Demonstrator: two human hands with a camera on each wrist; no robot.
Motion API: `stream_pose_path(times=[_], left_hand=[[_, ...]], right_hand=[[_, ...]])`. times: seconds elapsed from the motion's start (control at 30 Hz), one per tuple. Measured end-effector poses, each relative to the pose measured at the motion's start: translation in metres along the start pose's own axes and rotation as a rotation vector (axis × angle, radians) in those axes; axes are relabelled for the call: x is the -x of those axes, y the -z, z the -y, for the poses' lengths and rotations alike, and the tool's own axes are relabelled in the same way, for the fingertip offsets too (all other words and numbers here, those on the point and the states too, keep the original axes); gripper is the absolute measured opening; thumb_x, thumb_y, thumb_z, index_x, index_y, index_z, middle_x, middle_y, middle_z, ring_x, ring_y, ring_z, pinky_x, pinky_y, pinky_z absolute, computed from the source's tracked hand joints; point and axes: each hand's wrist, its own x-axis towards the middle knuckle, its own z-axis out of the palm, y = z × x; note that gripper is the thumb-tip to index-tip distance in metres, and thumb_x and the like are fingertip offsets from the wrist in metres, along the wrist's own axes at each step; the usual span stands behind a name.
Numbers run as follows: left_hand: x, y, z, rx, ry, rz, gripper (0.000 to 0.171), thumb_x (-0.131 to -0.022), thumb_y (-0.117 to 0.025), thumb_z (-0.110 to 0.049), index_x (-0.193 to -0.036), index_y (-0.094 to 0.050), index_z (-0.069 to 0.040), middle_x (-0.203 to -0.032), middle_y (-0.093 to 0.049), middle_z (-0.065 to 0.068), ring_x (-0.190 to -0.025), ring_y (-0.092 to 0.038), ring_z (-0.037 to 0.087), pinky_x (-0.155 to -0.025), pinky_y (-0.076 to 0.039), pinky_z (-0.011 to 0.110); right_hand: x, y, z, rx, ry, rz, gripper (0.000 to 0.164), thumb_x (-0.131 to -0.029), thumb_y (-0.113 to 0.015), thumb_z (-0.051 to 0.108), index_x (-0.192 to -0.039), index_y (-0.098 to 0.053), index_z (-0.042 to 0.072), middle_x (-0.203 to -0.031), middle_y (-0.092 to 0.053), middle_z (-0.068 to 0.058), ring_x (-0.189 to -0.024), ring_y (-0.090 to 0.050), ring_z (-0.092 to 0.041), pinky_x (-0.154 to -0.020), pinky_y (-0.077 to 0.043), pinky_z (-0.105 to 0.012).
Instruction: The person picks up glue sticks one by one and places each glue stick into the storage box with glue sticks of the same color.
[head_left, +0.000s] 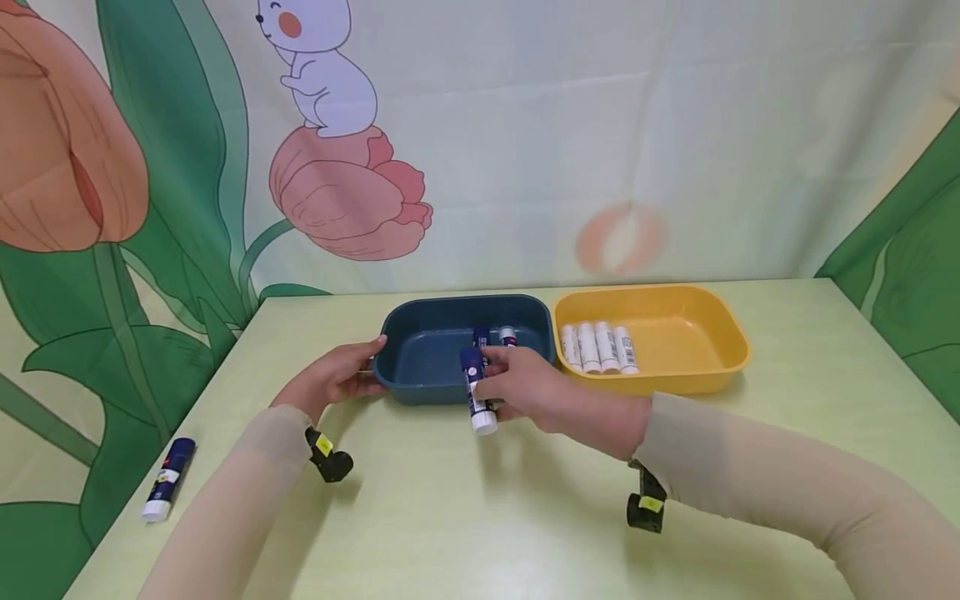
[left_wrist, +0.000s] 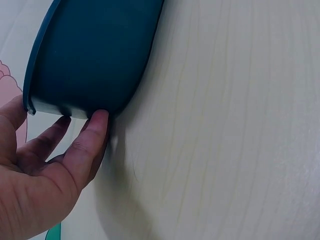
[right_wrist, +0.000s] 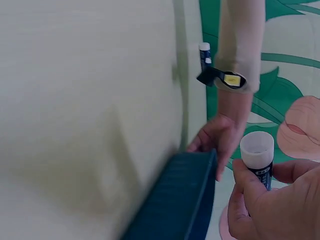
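My right hand (head_left: 525, 379) holds a glue stick (head_left: 477, 392) with a dark blue cap and white base, tilted in front of the blue tray (head_left: 427, 392). Its white, hollow-looking end points up in the right wrist view, between thumb and fingers. At the tray's left end, my left hand (head_left: 337, 375) grips the rim and outer wall; the fingertips (left_wrist: 100, 116) press on the wall in the left wrist view. Inside the blue tray, partly hidden by the right hand, are two more glue sticks, one dark (head_left: 481, 335) and one with a white end (head_left: 507, 335).
A yellow tray (head_left: 686, 383) stands against the blue tray's right side, with several white sticks (head_left: 597, 347) lined up at its left. Another blue and white glue stick (head_left: 168, 479) lies near the table's left edge. A printed cloth (head_left: 510, 167) hangs behind the table.
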Motion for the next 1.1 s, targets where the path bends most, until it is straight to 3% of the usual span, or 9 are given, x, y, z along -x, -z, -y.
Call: stream_pose_path(times=[0.27,0.43,0.9,1.1], left_hand=[[-0.001,-0.001,-0.002,0.002,0.001,0.003,0.044,-0.108,-0.044,-0.042,-0.132,-0.049,-0.005,-0.097,-0.056,0.001,-0.081,-0.064,0.009,-0.072,-0.061,0.022],[-0.001,-0.002,-0.002,0.004,0.009,0.002,0.046,-0.109,-0.044,-0.042,-0.135,-0.048,-0.004,-0.098,-0.056,0.001,-0.082,-0.064,0.01,-0.072,-0.061,0.022],[-0.002,-0.002,-0.002,-0.001,0.023,-0.004,0.059,-0.109,-0.044,-0.043,-0.15,-0.039,-0.001,-0.104,-0.056,0.003,-0.083,-0.063,0.01,-0.072,-0.061,0.022],[-0.001,-0.001,-0.002,-0.004,0.023,-0.008,0.06,-0.109,-0.043,-0.043,-0.152,-0.038,-0.001,-0.105,-0.056,0.003,-0.084,-0.063,0.011,-0.073,-0.061,0.022]], right_hand=[[0.002,0.016,0.033,-0.067,0.066,-0.013,0.075,-0.099,-0.06,-0.002,-0.164,-0.025,0.014,-0.155,-0.041,-0.017,-0.139,-0.051,-0.038,-0.106,-0.052,-0.053],[0.002,0.026,0.052,-0.066,0.067,-0.044,0.078,-0.098,-0.061,-0.002,-0.164,-0.025,0.021,-0.156,-0.04,-0.015,-0.14,-0.049,-0.038,-0.107,-0.052,-0.053],[-0.022,0.06,0.09,0.048,0.082,-0.137,0.077,-0.1,-0.06,0.002,-0.164,-0.021,0.018,-0.156,-0.041,-0.02,-0.137,-0.05,-0.036,-0.109,-0.051,-0.049],[-0.039,0.065,0.093,0.138,0.07,-0.167,0.076,-0.099,-0.063,0.004,-0.163,-0.023,0.015,-0.157,-0.039,-0.021,-0.134,-0.051,-0.038,-0.107,-0.053,-0.048]])
